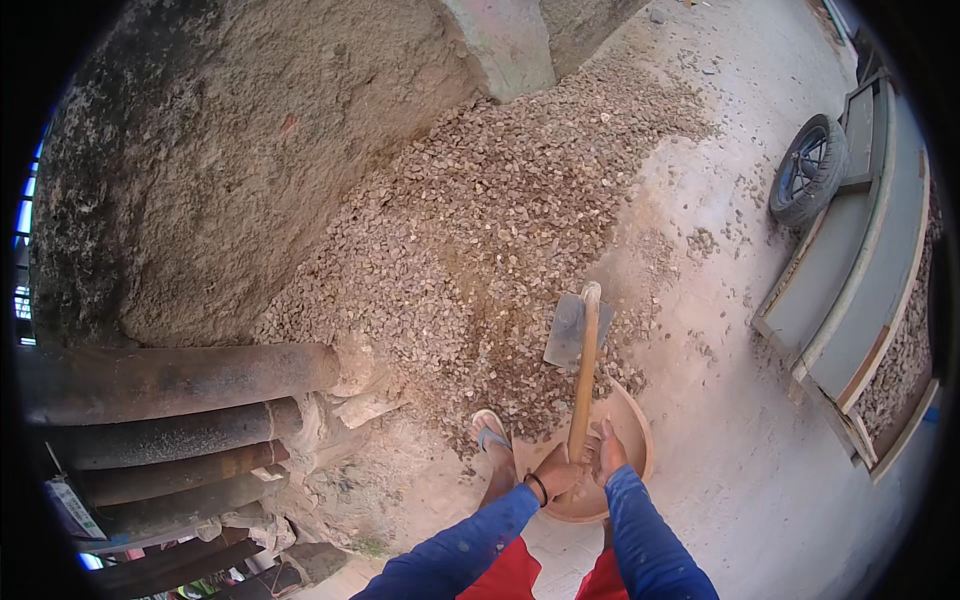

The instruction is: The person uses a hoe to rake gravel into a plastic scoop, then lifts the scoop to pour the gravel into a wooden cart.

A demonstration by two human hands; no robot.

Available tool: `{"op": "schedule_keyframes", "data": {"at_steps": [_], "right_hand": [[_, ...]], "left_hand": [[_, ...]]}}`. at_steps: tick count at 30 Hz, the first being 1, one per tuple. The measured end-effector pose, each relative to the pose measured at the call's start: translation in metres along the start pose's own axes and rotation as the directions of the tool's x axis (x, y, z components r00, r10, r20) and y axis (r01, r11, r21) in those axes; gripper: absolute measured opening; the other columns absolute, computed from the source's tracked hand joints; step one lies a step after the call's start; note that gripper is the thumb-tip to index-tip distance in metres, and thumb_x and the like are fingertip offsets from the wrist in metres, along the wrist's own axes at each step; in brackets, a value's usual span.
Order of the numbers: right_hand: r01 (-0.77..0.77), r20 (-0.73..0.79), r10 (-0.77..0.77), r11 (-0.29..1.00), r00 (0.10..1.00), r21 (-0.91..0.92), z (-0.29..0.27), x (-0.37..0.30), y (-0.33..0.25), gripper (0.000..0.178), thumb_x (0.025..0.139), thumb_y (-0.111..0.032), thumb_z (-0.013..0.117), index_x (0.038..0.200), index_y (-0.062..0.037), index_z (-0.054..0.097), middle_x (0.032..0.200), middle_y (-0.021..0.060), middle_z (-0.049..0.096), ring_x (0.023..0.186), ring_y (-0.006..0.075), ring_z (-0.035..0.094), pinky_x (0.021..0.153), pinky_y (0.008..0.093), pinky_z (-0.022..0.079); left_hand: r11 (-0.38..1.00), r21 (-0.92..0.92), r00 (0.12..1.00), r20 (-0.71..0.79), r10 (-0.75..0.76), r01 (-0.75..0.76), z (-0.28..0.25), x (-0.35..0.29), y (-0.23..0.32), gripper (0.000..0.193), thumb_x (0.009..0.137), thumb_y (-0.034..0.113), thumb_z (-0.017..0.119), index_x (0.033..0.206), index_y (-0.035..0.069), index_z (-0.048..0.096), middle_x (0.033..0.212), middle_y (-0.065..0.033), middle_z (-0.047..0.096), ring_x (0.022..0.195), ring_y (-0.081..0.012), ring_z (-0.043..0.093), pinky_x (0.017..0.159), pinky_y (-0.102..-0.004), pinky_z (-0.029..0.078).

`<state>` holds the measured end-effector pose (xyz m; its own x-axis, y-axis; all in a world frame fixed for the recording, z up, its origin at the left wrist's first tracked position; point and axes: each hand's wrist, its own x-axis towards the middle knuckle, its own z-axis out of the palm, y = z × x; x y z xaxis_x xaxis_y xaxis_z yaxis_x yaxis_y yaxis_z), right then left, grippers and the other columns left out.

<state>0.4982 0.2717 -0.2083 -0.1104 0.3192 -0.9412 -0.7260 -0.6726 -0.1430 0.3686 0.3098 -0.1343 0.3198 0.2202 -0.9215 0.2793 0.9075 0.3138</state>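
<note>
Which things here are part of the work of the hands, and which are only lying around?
In use:
hoe, held by left hand and right hand
gravel heap
round pan at the feet

Lying about:
wheelbarrow with its wheel
rusty pipes
sand mound

Outdoor yard in daylight

A rough wall (250,150) is flanked by rusty pipes (180,380); a wheelbarrow (860,260) is parked on the concrete floor (760,480).

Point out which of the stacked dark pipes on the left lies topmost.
The rusty brown pipe is topmost. It looks the thickest and ends beside the gravel pile; the darker pipes lie stacked below it.
</note>
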Motion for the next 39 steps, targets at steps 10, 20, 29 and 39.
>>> {"op": "schedule_keyframes", "data": {"at_steps": [10, 20, 29, 39], "right_hand": [[0.319, -0.202, -0.376, 0.909, 0.904, -0.267, 0.147, 0.165, 0.001, 0.023, 0.086, -0.015, 0.068, 0.098, -0.0084, 0.049, 0.063, 0.0019, 0.050, 0.042, 0.0138, 0.050, 0.038, 0.0297, 0.044], [0.708, 0.134, -0.868, 0.290, 0.478, -0.644, 0.504, 0.167, -0.224, 0.031, 0.083, -0.017, 0.070, 0.097, 0.0010, 0.049, 0.074, 0.0115, 0.059, 0.058, 0.0204, 0.062, 0.050, 0.0347, 0.051], [0.387, -0.113, -0.671, 0.546, 0.732, -0.743, 0.435, 0.218, -0.146, 0.031, 0.079, -0.017, 0.069, 0.098, 0.0055, 0.058, 0.069, 0.0141, 0.063, 0.055, 0.0265, 0.062, 0.049, 0.0403, 0.050], [-0.024, -0.287, -0.156, 0.842, 0.945, -0.539, 0.217, 0.232, -0.035, 0.013, 0.086, -0.012, 0.061, 0.078, -0.0021, 0.056, 0.059, 0.0078, 0.052, 0.047, 0.0206, 0.053, 0.042, 0.0390, 0.049]], "left_hand": [[0.825, 0.562, 0.907, -0.312, 0.284, -0.065, -0.143, 0.016, -0.153, 0.034, 0.081, 0.030, 0.070, 0.098, 0.002, 0.059, 0.081, -0.0245, 0.066, 0.080, -0.0408, 0.067, 0.071, -0.0481, 0.052], [0.704, 0.573, 0.624, -0.381, 0.683, -0.420, -0.313, 0.101, 0.152, 0.037, 0.078, 0.027, 0.071, 0.105, 0.005, 0.060, 0.085, -0.0229, 0.069, 0.082, -0.0417, 0.067, 0.072, -0.0512, 0.054], [0.835, 0.497, 0.790, -0.402, 0.463, -0.236, -0.301, 0.013, 0.082, 0.038, 0.077, 0.026, 0.069, 0.105, 0.003, 0.055, 0.080, -0.0246, 0.067, 0.079, -0.0431, 0.067, 0.070, -0.0511, 0.052], [0.786, 0.606, 0.870, -0.315, 0.378, -0.122, -0.195, -0.030, -0.047, 0.035, 0.076, 0.021, 0.064, 0.101, 0.003, 0.048, 0.074, -0.0227, 0.067, 0.071, -0.0410, 0.067, 0.066, -0.0516, 0.054]]}}
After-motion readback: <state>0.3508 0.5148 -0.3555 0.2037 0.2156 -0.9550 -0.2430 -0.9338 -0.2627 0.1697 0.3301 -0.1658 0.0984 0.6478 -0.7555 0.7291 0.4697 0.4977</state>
